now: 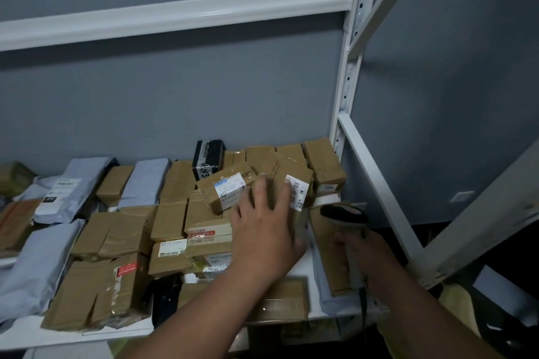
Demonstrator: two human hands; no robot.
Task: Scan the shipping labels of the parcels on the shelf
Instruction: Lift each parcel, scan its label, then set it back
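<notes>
- Parcels: brown taped cardboard boxes [175, 221] piled loose on white metal shelf [87, 335], grey poly mailers [38, 265] at L end.
- L hand [262, 230] fingers spread flat on box w/ white shipping label [297, 192]; a push could topple the stack.
- R hand [367, 256] clenched round black handheld scanner [344, 214], aimed low; label tilted, fingertip at its edge, so misread likely.

Left hand [267, 230] reaches forward, fingers extended and spread, palm down; right hand [363, 256] curled in a grip, forearm bare.
</notes>
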